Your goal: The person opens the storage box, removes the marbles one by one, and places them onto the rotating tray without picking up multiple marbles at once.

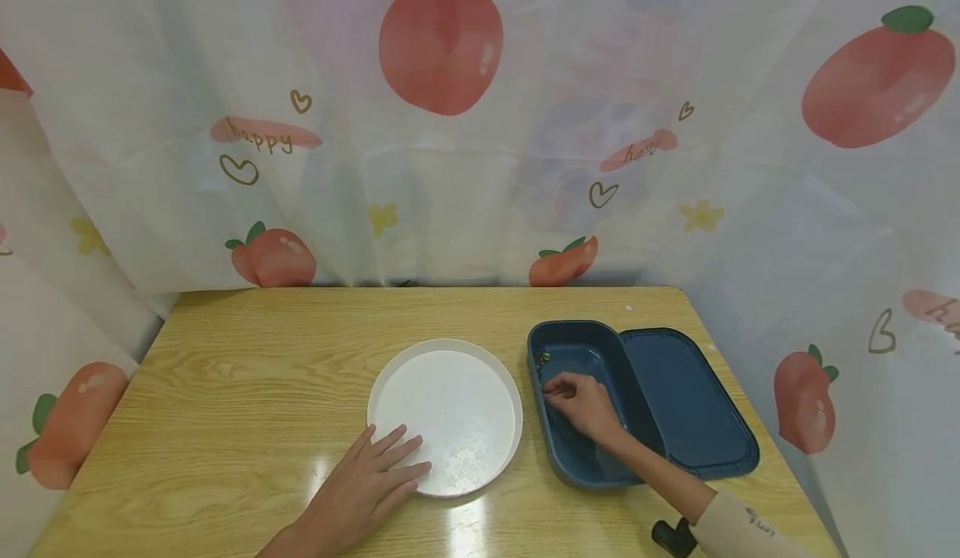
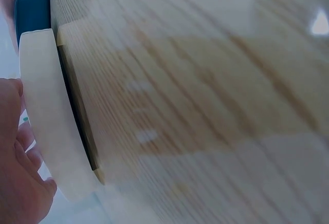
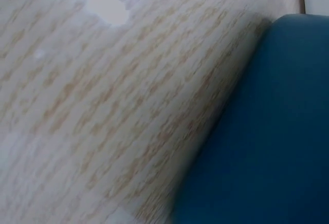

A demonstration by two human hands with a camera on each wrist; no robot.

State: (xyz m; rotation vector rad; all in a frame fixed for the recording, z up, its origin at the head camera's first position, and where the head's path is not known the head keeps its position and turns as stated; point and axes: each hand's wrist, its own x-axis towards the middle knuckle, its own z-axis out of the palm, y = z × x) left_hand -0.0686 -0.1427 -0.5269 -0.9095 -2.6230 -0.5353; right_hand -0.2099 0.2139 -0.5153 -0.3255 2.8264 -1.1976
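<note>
One white plate (image 1: 452, 408), one blue box (image 1: 600, 487), one blue lid (image 1: 693, 408) on a single desk (image 1: 255, 375)

Two hands are at work, one at the plate and one in the box. Going left to right, the left hand (image 1: 360, 485) comes in from the bottom of the frame, left of centre, its fingers straight and spread, resting over the plate's lower-left rim. The plate is round, lies flat at the lower centre and opens upward; the left wrist view shows its pale wall edge-on, with the hand beside it.

Just beside it, right of centre, stands the box, open side up. Its long axis runs from the upper part of the frame downward, leaning toward the lower right. Inside, against the upper-left wall, sits one cluster of small greenish pieces (image 1: 543, 359), too tiny to count. The right hand (image 1: 587, 406) reaches into the box from the lower right, fingers bent and tips together near the left wall; whether they pinch anything cannot be told.

Farther right lies the lid, touching the box, its long axis slanting the same way. One black object (image 1: 674, 537) shows beside the right sleeve (image 1: 738, 529) at the bottom. A fruit-printed curtain (image 1: 480, 175) fills the upper frame.
</note>
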